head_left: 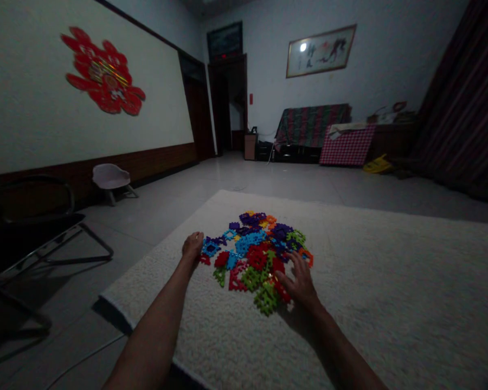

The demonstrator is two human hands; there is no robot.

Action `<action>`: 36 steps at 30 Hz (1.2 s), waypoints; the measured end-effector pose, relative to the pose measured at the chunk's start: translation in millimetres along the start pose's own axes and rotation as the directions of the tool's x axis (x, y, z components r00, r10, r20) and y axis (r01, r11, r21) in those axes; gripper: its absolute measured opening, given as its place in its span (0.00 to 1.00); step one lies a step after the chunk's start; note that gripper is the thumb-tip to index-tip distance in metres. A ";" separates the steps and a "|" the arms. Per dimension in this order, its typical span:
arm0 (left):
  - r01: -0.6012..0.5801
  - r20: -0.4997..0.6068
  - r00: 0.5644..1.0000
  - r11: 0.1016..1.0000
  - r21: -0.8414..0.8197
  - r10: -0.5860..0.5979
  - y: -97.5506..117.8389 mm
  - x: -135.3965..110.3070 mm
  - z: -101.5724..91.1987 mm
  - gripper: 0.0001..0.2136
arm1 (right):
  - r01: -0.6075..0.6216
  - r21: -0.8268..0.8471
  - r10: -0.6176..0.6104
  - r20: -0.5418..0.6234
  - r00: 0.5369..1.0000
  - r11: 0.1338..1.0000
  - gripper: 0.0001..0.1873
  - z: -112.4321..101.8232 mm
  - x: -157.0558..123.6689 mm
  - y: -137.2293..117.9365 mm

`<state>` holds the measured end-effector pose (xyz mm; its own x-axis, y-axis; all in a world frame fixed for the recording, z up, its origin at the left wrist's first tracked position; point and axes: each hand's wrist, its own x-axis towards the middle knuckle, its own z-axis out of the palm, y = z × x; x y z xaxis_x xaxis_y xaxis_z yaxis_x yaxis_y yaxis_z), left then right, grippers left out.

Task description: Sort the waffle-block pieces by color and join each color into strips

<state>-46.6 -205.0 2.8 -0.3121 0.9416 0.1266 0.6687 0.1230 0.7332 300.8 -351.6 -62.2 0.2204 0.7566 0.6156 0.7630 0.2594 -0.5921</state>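
Observation:
A heap of colourful interlocking plastic pieces (250, 244) lies on a cream fleecy mat (374, 281). Red, green, blue, purple and orange ones overlap, many with notched edges and open middles. At the heap's left edge is my left hand (192, 245), beside a blue piece (210, 247); its fingers are partly hidden and I cannot make out whether it grips anything. My right hand (301, 280) reaches over the right side of the heap with fingers spread, close to a red piece (282, 287) and an orange piece (307, 257). Nothing shows held in it.
A dark metal-framed chair (36, 238) stands close on the left, with a small pale chair (111, 179) behind it. A white cable (85, 357) runs over the tiled floor by the mat's corner. Across the room are a cloth-covered sofa (313, 127) and a yellow object (377, 164).

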 end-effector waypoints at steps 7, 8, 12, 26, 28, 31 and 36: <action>-0.075 0.051 0.996 0.995 0.070 0.071 8.7 -16.6 33.4 0.16 | 0.123 -0.052 -0.097 0.359 0.929 0.991 0.51 -5.6 -35.3 -48.8; -0.082 0.058 0.995 0.994 0.069 0.078 11.8 -19.2 38.4 0.16 | 0.118 -0.070 -0.082 0.391 0.917 0.990 0.52 -5.7 -37.4 -54.0; -0.118 0.070 0.991 0.991 0.057 0.114 23.5 -30.0 54.8 0.17 | 0.089 -0.106 -0.044 0.369 0.929 0.990 0.49 -4.1 -36.3 -65.1; -0.163 -0.019 0.987 0.972 -0.170 0.162 68.1 -61.3 94.9 0.17 | 0.030 -0.027 -0.026 0.139 0.990 0.999 0.34 3.7 -9.4 -50.8; -0.132 -0.002 0.991 0.973 -0.190 0.134 76.9 -63.2 99.9 0.17 | 0.023 -0.002 -0.023 0.101 0.995 1.000 0.33 -0.2 -6.0 -45.9; -0.094 -0.003 0.995 0.975 -0.200 0.095 93.2 -65.2 108.2 0.18 | 0.019 0.045 -0.020 0.031 0.999 0.999 0.32 -7.7 -0.3 -36.3; -0.130 -0.019 0.991 0.929 -0.345 0.132 130.0 -72.2 131.1 0.20 | 0.017 0.026 -0.016 -0.035 0.999 1.000 0.29 -21.3 7.9 -15.2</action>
<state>151.4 -215.9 1.4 -0.2342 0.9433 0.2352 0.4292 -0.1168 0.8956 303.9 -362.3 -37.2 0.2292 0.7308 0.6429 0.7504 0.2880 -0.5950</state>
